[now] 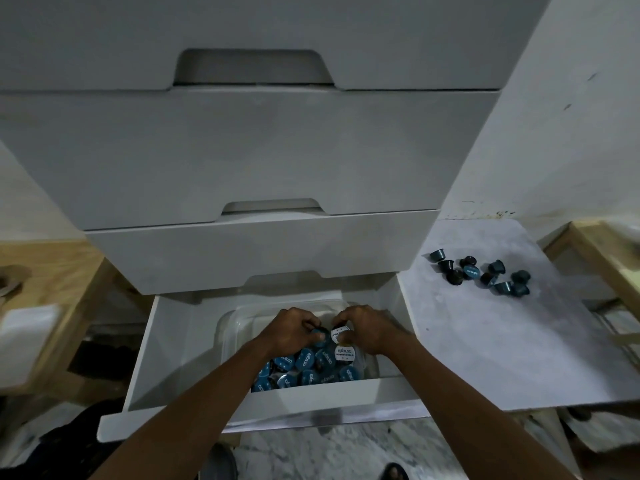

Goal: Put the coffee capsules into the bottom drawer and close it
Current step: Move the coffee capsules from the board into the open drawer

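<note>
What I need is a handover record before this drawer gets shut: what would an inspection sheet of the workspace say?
Surface: pale marbled slab right of the drawer unit, bearing loose capsules.
Job's things: bottom drawer pulled open; clear tub inside holds many blue-lidded capsules.
Clutter: blurred white object at far left, cannot tell what.
Hands: left hand pinches a dark capsule, right hand a white-lidded capsule, both over the tub.
Cables: nothing seen.
Surroundings: upper drawers closed; white wall; wooden frames on both sides.
</note>
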